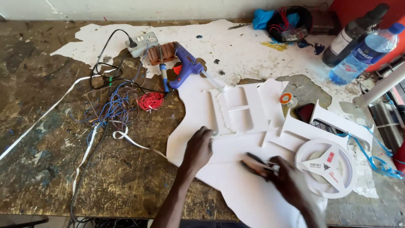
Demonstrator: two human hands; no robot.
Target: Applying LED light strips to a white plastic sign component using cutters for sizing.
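1. Foam sheet (236, 177), white and irregularly cut, is seen lying flat on the bench (63, 126), slightly right of centre toward five o'clock.
2. A raised white letter form (244, 109), shaped like an H with thin upright walls, is set on the sheet's upper part, at about one o'clock from the left hand.
3. The left hand (198, 150) is laid palm down on the sheet, fingers close together and pointed toward twelve o'clock, the fingertips touching the lower left edge of the letter form.
4. The right hand (287, 177) is blurred; it is curled around a small dark object (255, 164) with a pale strip, but what that object is cannot be told.
5. Both forearms are brought in from six o'clock, the left one straight, the right one angled toward ten o'clock.
6. A white reel (327, 166) is lying flat at three o'clock from the right hand, just beside it.
7. A purple glue gun (185, 65) is rested at eleven o'clock from the letter form, with a soldering iron (163, 74) and tangled blue and red wires (122, 105) further toward nine o'clock.
8. Two bottles (358, 42) are lying at two o'clock.
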